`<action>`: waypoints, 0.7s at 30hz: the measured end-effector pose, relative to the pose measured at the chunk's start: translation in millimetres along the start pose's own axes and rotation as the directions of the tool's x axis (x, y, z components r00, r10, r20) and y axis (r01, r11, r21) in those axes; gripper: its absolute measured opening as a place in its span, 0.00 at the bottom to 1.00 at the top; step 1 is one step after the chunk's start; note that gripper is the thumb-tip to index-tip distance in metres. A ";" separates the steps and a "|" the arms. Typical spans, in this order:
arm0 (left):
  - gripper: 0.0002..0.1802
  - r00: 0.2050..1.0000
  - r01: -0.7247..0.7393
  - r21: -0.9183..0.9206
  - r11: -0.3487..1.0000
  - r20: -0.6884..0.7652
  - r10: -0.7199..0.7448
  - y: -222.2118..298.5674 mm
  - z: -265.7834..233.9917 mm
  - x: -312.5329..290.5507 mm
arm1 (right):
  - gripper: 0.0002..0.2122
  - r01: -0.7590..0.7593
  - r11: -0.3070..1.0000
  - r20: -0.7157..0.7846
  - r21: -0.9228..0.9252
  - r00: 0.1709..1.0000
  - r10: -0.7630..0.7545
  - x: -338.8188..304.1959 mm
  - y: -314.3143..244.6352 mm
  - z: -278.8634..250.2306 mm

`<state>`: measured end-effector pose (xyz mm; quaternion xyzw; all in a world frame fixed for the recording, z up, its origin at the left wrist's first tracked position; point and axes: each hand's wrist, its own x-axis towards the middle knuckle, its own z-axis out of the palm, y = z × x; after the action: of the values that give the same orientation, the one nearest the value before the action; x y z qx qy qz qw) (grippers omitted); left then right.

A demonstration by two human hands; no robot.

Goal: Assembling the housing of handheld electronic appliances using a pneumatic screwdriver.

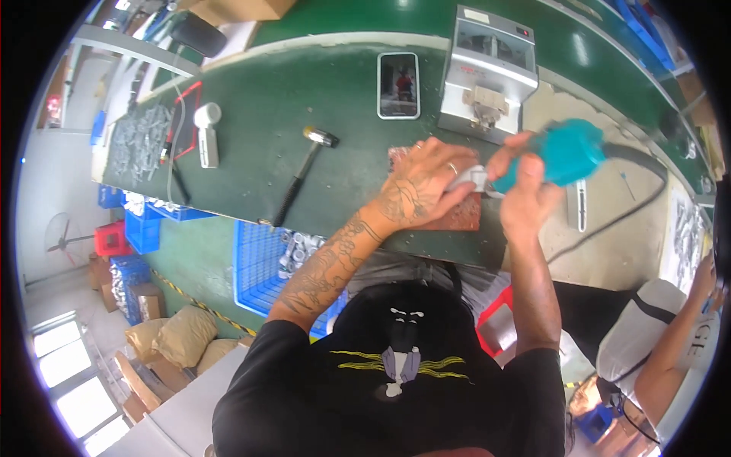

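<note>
My left hand [426, 185] rests over a reddish speckled board [457, 217] near the bench's front edge. Its fingers close on a small white part [470, 179], pressed against the board. In my right hand [527, 199] is a teal corded power tool [571, 152], gripped round its body and blurred by motion. The tool's front end points left and meets or nearly meets the white part; the exact contact is hidden by my fingers. A black cable [647, 158] runs from the tool's rear and loops back toward the bench edge.
A grey machine [491, 72] and a phone [398, 85] stand beyond my hands. Leftward lie a hammer [301, 179], a white round-headed part [208, 141] and a heap of grey pieces [141, 141]. A blue crate [251, 266] sits below; another person's arm [674, 343] shows at right.
</note>
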<state>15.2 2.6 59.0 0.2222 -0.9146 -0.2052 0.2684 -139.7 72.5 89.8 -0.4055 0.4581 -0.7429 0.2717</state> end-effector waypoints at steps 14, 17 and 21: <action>0.15 0.618 0.512 -0.027 0.859 -0.682 -0.390 -117.4 -113.2 -99.4 | 0.35 0.096 0.983 -0.230 -0.159 0.964 -0.132 13.2 -17.4 -56.7; 0.16 0.565 0.722 0.194 0.665 -0.720 -0.404 -171.1 -143.8 -161.2 | 0.32 0.088 0.971 -0.203 -0.223 0.970 -0.134 7.0 -6.7 -54.1; 0.20 0.531 0.840 0.357 0.408 -0.695 -0.485 -174.0 -144.0 -177.9 | 0.32 0.077 0.978 -0.137 -0.195 0.985 -0.105 0.8 1.8 -50.9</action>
<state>285.4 -84.5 13.0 0.7028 -0.6450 0.1037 0.2816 -183.4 94.5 75.7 -0.3941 0.5262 -0.7356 0.1634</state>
